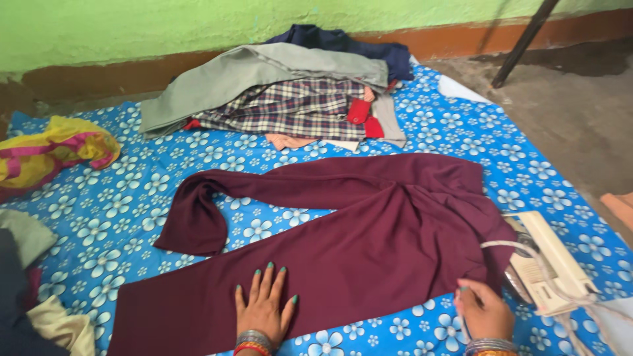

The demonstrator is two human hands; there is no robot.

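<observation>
I see the maroon trousers (343,231) lying mid-frame on the floral sheet (119,217), long axis lower left to upper right, my left hand (264,306) spread flat on the near leg, my right hand (484,311) pinching the waist edge beside the iron (547,264).

— Where was there room to pass?
— Bare blue flowered sheet (119,217) lay open left of the maroon trousers (343,244).
— And what blocked the way?
— A clothes pile (290,99) stood behind, a yellow bundle (53,155) far left, and the white iron (547,264) with its cord (580,300) crowded the right.
</observation>
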